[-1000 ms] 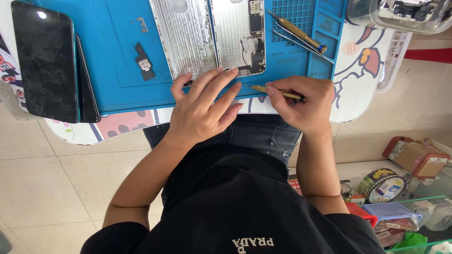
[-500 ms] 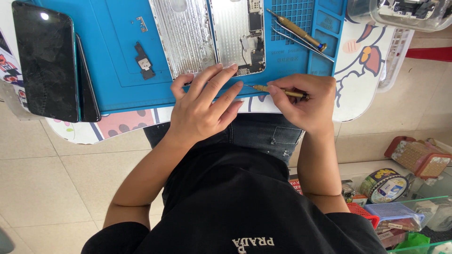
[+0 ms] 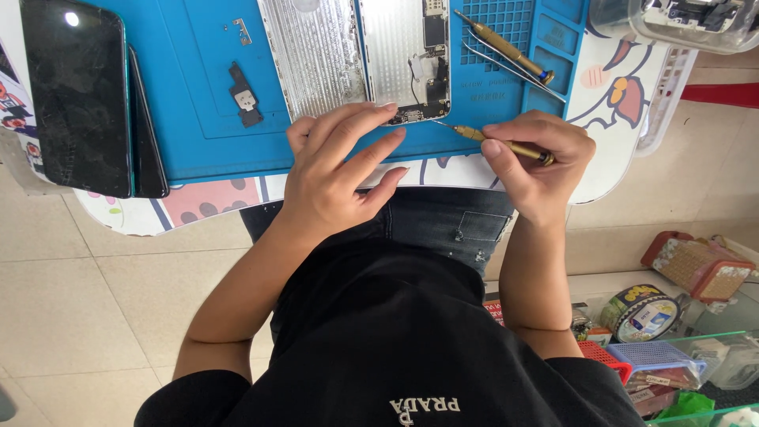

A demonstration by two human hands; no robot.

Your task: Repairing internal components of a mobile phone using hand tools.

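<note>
My left hand [image 3: 340, 170] rests on the blue work mat [image 3: 198, 126], its fingertips on the lower edge of an opened phone body [image 3: 407, 59]. It holds nothing. My right hand [image 3: 541, 162] grips a slim gold screwdriver [image 3: 506, 145]. The fine tip of the screwdriver points left at the bottom edge of the phone body. A silver inner plate [image 3: 316, 55] lies beside the phone body on the mat.
A black phone screen [image 3: 79, 95] lies at the mat's left edge, with a small black part [image 3: 245, 95] near it. A second gold screwdriver [image 3: 506, 47] and tweezers [image 3: 506, 69] lie at the mat's right. A clear tub [image 3: 672, 24], a tape roll [image 3: 644, 312] and baskets [image 3: 656, 356] stand right.
My right hand has shifted the screwdriver slightly away from me, so its tip is now at the phone's bottom edge. My left hand has barely moved.
</note>
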